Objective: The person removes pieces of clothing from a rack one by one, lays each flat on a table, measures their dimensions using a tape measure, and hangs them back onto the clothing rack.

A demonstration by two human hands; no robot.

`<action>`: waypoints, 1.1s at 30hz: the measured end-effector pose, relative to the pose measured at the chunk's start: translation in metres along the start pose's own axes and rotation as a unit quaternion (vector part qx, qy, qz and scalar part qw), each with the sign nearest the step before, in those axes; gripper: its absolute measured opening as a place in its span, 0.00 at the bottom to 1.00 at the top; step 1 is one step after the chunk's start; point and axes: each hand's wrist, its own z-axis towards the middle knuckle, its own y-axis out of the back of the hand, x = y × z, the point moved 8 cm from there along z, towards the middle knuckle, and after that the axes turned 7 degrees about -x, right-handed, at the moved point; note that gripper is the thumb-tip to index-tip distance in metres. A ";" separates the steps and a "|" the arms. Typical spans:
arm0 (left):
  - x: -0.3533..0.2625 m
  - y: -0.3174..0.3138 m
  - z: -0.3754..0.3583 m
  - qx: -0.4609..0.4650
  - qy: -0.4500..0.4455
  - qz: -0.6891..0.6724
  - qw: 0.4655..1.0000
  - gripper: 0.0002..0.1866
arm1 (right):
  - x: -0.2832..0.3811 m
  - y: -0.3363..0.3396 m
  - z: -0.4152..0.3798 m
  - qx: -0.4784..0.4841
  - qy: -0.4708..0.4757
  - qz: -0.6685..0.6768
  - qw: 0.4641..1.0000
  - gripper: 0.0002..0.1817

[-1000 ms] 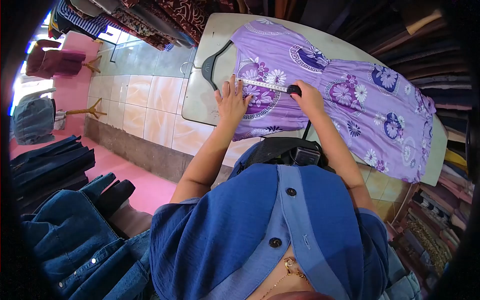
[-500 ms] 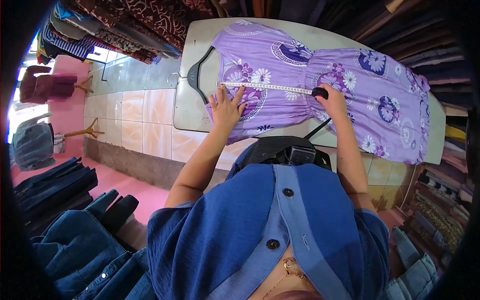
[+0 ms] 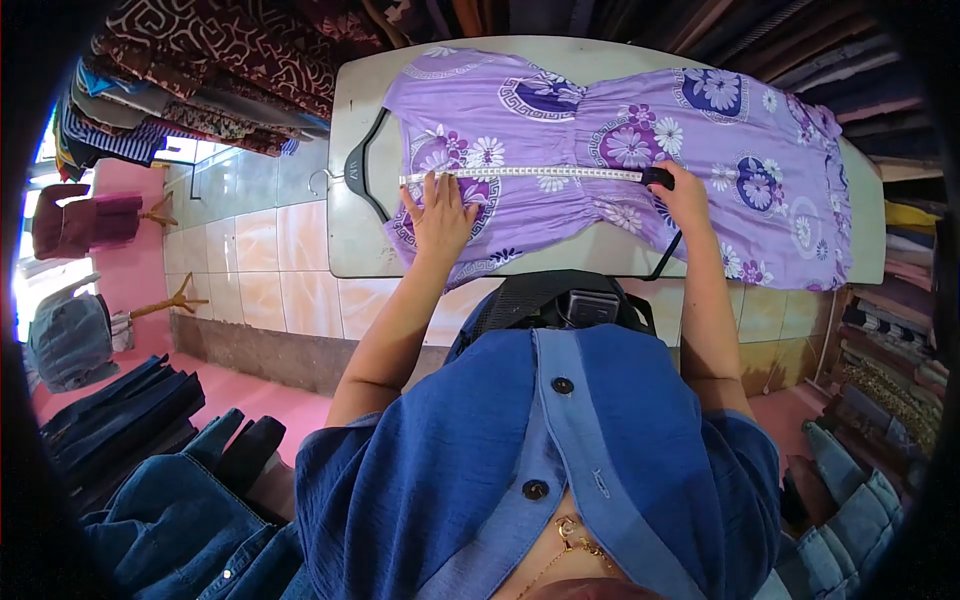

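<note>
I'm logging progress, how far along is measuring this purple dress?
Done: the purple dress lies flat on the table. In hand: the left hand pins the tape measure near the neckline, and the right hand holds its case at the waist. Left: the skirt is unmeasured.

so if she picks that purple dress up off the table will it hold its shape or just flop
The purple dress would probably flop: it lies flat with soft gathers at the waist. It looks thin, so likely light. The left hand pressing it down while the right hand stretches the tape measure hints it slides easily.
</note>
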 end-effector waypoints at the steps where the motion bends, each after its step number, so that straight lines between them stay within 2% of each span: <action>1: -0.002 0.000 0.001 0.004 -0.004 0.006 1.000 0.28 | -0.003 0.003 0.000 -0.003 -0.002 0.000 1.000 0.18; 5: -0.013 0.009 -0.001 -0.015 -0.019 -0.018 1.000 0.28 | -0.022 0.014 0.001 -0.003 -0.021 0.005 1.000 0.17; 7: -0.021 0.008 -0.002 -0.019 -0.032 0.013 0.999 0.28 | -0.032 0.018 0.002 -0.001 -0.026 0.014 1.000 0.17; 10: -0.024 0.008 -0.002 -0.006 -0.026 0.014 1.000 0.28 | -0.043 0.026 0.003 0.004 -0.016 0.027 0.999 0.17; 16: -0.030 0.007 0.001 0.044 0.002 0.028 0.999 0.30 | -0.078 0.045 0.004 0.025 -0.061 0.017 0.998 0.17; 23: -0.038 0.006 0.008 0.109 0.031 0.068 0.991 0.29 | -0.107 0.072 0.007 0.024 -0.057 0.021 0.998 0.17; 27: -0.041 0.008 0.009 0.114 0.047 0.086 0.989 0.27 | -0.119 0.086 0.010 0.028 -0.045 0.027 0.998 0.17; 31: -0.058 0.018 0.014 0.075 0.040 0.084 0.993 0.26 | -0.136 0.094 0.011 0.024 -0.032 0.026 0.999 0.17; 33: -0.064 0.011 0.017 0.093 0.039 0.074 0.992 0.26 | -0.151 0.091 0.013 0.022 -0.016 0.011 1.000 0.17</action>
